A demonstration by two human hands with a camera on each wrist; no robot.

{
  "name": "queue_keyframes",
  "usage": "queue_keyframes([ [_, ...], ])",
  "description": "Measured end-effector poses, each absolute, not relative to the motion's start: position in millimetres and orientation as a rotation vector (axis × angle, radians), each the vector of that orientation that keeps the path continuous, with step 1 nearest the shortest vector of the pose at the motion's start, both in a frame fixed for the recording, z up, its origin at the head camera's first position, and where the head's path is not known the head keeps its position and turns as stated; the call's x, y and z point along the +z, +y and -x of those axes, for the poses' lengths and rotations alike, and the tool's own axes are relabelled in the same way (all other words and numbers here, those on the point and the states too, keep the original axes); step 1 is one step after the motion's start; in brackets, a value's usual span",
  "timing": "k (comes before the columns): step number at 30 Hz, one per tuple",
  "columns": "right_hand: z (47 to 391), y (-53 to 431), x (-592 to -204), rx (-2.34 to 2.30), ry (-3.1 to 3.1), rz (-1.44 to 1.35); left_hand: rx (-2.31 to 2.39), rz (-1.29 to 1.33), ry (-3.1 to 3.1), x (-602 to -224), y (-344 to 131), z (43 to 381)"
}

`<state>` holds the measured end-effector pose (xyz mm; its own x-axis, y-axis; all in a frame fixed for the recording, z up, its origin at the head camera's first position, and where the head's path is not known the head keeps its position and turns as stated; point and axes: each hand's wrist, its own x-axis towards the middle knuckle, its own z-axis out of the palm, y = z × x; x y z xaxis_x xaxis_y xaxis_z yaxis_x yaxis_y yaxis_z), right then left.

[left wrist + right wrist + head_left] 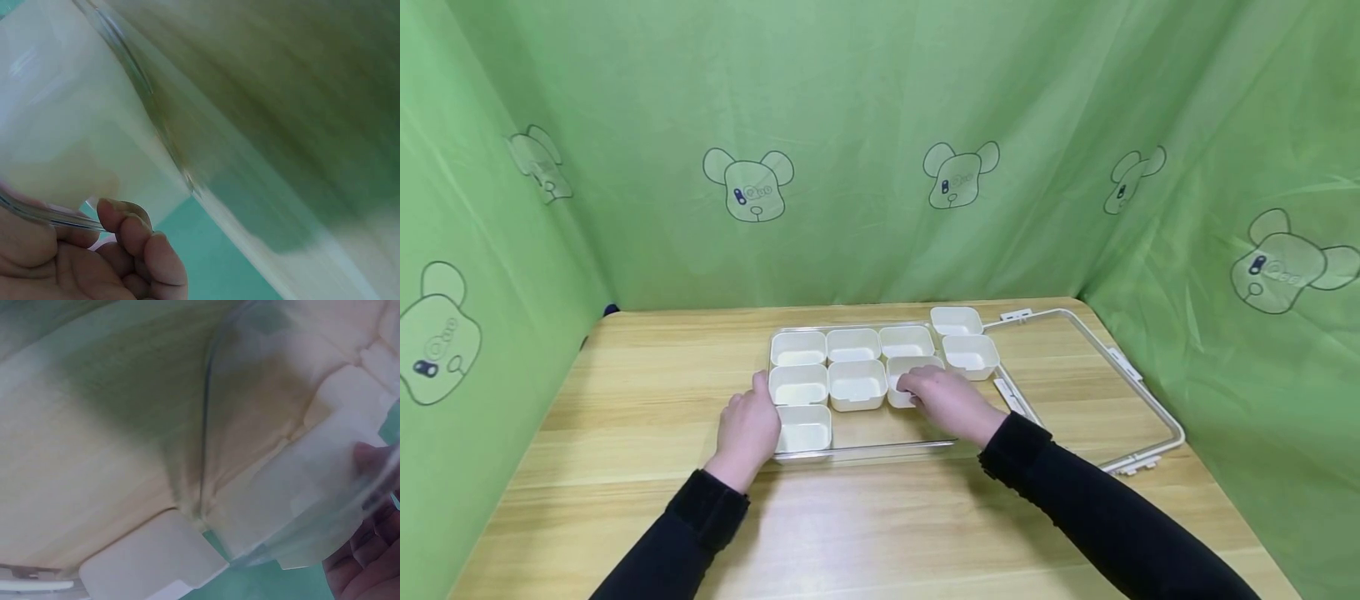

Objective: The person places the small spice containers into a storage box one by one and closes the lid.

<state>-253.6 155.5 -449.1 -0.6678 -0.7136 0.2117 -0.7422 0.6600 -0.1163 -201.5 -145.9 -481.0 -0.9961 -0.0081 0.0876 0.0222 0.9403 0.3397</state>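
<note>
Head view, frame centre: left hand (pixel 747 432) grips clear tray (pixel 880 446) edge; right hand (pixel 946 404) grasps white cup (pixel 910 372); no legible writing.

From the head view our right hand (pixel 951 402) covers the near part of a white cup (pixel 912 372) in the clear tray (pixel 880 450), so we cannot tell how the fingers hold it. Both wrist views are blurred; in the left one our left hand (pixel 81 259) is cut off by the bottom edge. The lid frame (pixel 1150 392) lies half behind our right sleeve (pixel 1097 508).
</note>
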Motion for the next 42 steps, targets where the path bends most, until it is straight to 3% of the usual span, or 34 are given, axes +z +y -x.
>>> queue_keyframes([
  [16,260.7,155.0,-470.6,0.259,-2.753,-1.228,-0.532,0.02,-3.007,-480.9,-145.9,201.9],
  [42,268.1,152.7,-472.0,0.327,-2.78,-1.216,-0.537,0.012,-3.016,-483.5,-147.5,203.6],
])
